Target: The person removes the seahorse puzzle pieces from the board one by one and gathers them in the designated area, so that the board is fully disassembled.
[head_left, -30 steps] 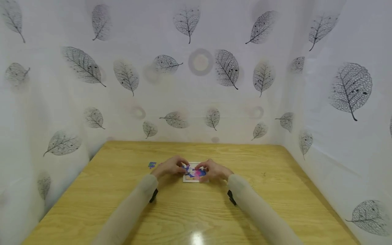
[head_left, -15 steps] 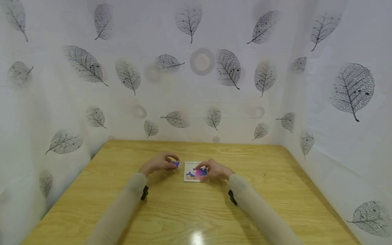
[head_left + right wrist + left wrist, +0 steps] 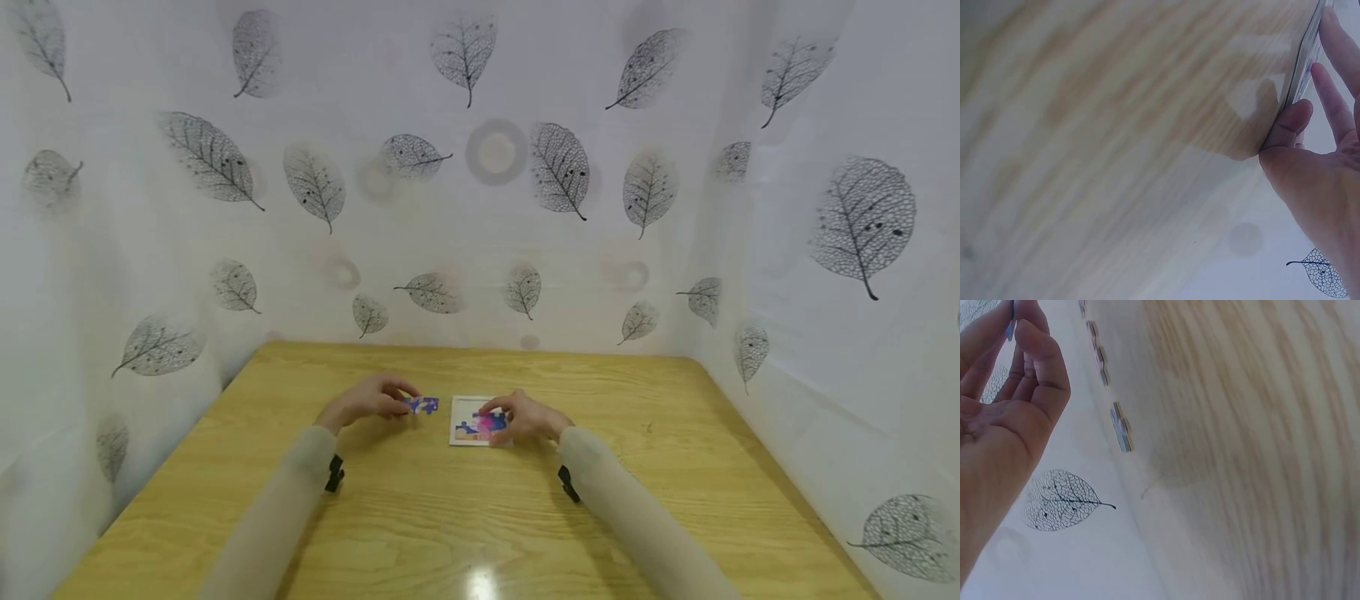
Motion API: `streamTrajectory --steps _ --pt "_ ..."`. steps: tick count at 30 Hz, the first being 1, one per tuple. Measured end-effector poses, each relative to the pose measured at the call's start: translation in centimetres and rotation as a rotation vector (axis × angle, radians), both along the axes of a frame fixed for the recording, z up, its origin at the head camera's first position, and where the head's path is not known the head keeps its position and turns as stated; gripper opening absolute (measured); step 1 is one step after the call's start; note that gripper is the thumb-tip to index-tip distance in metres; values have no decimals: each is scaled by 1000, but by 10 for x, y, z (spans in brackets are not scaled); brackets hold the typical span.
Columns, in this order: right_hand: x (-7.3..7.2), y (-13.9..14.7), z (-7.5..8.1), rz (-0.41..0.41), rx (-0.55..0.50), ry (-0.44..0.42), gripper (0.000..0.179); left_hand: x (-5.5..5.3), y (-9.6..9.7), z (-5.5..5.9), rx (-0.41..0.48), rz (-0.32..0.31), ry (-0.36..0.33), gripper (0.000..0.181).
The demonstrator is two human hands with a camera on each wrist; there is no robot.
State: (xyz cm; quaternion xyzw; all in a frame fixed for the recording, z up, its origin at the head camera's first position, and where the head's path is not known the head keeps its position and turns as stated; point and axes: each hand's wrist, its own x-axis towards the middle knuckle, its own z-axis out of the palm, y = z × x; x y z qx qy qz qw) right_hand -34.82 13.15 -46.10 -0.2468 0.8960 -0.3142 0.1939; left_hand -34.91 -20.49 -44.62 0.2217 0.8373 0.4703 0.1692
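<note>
Just left of the puzzle frame, my left hand [image 3: 372,398] pinches a blue-purple jigsaw piece [image 3: 427,405]; its thin edge shows between thumb and fingertip in the left wrist view. My right hand [image 3: 525,417] holds the white puzzle frame [image 3: 452,429] at its right side, thumb at the near edge and fingertips on top. Inside the frame, joined pieces in pink, blue and orange [image 3: 468,432] fill the lower part, while the upper left shows the bare white base. Part of the picture is hidden beneath the right hand.
Several loose jigsaw pieces [image 3: 1121,427] lie in a row on the wooden table [image 3: 480,508], seen nearly edge-on in the left wrist view. A white curtain [image 3: 480,225] with leaf prints encloses the back and sides.
My left hand has lifted away from the frame's upper left and moved left, taking the jigsaw piece out and exposing the white base. My right hand stays on the frame.
</note>
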Motion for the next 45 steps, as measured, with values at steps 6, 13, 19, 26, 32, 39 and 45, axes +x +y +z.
streamTrajectory --steps 6,13,19,26,32,39,45 --pt "2 -4 1 -4 15 -1 53 6 -13 0 -10 0 -22 42" --pt "-2 -2 -1 16 31 9 52 5 -24 -4 -23 17 -13 38" --pt "-5 1 -1 40 30 29 53 4 -33 -4 -27 58 -35 38" --pt "-7 3 -1 41 22 25 52 5 -41 -5 -20 75 -59 38" --pt "-4 3 -1 50 9 13 52 7 -49 -8 -41 50 -92 39" --pt "-4 2 -2 40 13 7 52 9 -56 -9 -60 57 -111 35" --pt "-3 2 -1 57 3 9 53 9 -59 -8 -70 64 -109 29"
